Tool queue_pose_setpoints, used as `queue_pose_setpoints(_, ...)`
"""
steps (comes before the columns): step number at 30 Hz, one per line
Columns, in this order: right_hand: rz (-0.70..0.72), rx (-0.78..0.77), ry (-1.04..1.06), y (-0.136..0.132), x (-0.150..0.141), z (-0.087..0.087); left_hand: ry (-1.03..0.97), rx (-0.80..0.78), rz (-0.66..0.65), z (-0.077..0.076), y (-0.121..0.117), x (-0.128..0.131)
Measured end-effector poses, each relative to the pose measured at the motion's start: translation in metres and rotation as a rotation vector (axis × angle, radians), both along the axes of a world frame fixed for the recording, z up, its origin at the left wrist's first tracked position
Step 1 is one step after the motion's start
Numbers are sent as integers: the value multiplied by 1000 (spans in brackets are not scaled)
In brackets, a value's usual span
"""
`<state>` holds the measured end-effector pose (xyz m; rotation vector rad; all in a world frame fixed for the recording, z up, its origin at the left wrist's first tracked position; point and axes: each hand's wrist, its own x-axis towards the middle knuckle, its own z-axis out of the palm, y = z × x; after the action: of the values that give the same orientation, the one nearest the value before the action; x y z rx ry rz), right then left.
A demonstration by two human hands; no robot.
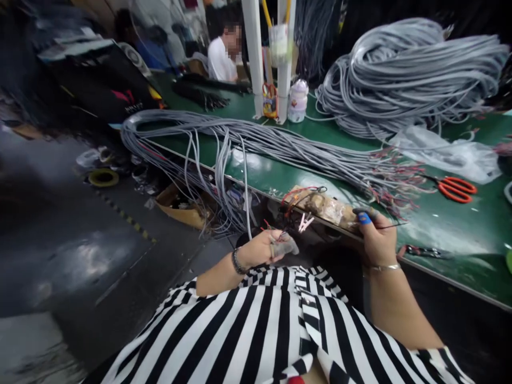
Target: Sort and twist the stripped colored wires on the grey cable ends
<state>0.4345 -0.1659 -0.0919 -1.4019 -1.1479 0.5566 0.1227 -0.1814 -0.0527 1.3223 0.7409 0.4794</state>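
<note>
My left hand (266,248), with a grey cover on a finger, is closed in front of my body. Its fingers pinch the end of a grey cable (246,186), where thin coloured wires show. At the table edge my right hand (378,234) is closed, with blue on the thumb and a dark finger cover. A thin black wire (394,225) runs from its fingertips, beside a block wrapped in brown and clear tape (330,209). Red and black wires lie at the block's left end, above a pale pink clip (305,222).
A long bundle of grey cables (276,141) with stripped ends lies across the green table (448,224). Orange-handled scissors (456,189), dark pliers (426,250), a plastic bag (452,152), a cable coil (408,74) and a bottle (298,101) stand around. A person (222,58) sits behind.
</note>
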Motion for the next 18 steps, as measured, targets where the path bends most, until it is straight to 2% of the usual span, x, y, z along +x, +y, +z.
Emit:
queue_pose_setpoints(3,44,24,44,-8,-14,1,114,22,91,-20,-16,-18)
queue_pose_setpoints(5,149,47,50,-18,-34,1,176,93,156,-28,-19,-22)
queue_pose_setpoints(6,222,39,44,-24,-46,2,200,118,180,-31,-18,-21)
queue_pose_setpoints(9,567,-107,-11,-42,-84,4,237,143,223,-36,-9,-14)
queue_pose_setpoints(10,643,-165,-27,-46,-95,4,232,156,232,-38,-5,-10)
queue_pose_setpoints(12,664,-219,-68,-50,-112,5,194,204,230,-40,3,-1)
queue_pose_setpoints(18,509,-208,-224,-45,-129,5,154,405,121,-49,18,21)
